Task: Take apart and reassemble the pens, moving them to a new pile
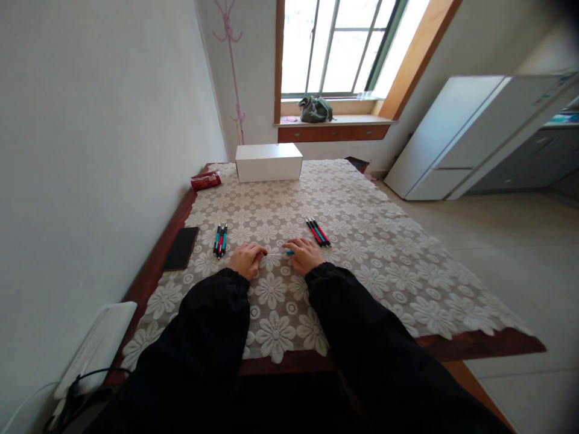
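Observation:
My left hand (pixel 246 260) and my right hand (pixel 304 254) rest close together on the lace tablecloth (pixel 362 253). Between them they hold a thin pale rod with a teal pen part (pixel 289 252) at the right hand's fingertips; the left hand pinches its other end. A small bunch of red, teal and black pens (pixel 220 239) lies just left of my left hand. Another bunch of pens (pixel 318 232) lies fanned just beyond my right hand. Both sleeves are black.
A black phone (pixel 181 248) lies near the table's left edge by the wall. A white box (pixel 268 161) and a red packet (pixel 205 180) sit at the far end. A white device with cables (pixel 94 349) sits lower left. A white fridge (pixel 470 132) stands right.

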### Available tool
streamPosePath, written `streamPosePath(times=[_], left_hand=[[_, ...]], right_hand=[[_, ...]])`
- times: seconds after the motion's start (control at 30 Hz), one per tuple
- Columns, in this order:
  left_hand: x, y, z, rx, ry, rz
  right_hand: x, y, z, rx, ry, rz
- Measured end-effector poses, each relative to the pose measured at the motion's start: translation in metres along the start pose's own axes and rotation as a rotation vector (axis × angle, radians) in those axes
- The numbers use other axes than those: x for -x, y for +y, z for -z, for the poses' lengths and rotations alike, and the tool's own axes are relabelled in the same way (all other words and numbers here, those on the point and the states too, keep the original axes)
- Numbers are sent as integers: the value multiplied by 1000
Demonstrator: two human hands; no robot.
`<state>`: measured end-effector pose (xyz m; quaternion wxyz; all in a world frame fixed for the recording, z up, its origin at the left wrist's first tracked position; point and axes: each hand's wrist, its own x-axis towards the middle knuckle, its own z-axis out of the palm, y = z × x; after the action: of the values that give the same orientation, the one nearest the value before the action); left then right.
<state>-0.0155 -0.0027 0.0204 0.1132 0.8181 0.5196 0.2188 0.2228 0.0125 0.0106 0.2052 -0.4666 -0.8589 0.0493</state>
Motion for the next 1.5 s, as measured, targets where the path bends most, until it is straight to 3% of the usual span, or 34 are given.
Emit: streamPosePath(times=[0.2,0.37,0.6,0.93,1.1,1.27,1.5], left_hand=[[0,2,1,9,12,-1],[0,2,1,20,13,1],[0,1,1,40,24,4],[0,1,-1,19,10,-13],[0,0,-1,26,-1,-32],[-1,1,-2,71,-20,-102],[-1,1,-3,107,-6,-144]], right_hand=[[-1,-3,4,1,58,-20],[-1,-6,5,-17,-1,-1],[-1,0,5,35,-60,-94],[-1,5,3,38,27,-163],[-1,-3,4,-67,117,-42],[-1,-12,-2,-141,71,91],[-3,-8,-11,-133,29,112]])
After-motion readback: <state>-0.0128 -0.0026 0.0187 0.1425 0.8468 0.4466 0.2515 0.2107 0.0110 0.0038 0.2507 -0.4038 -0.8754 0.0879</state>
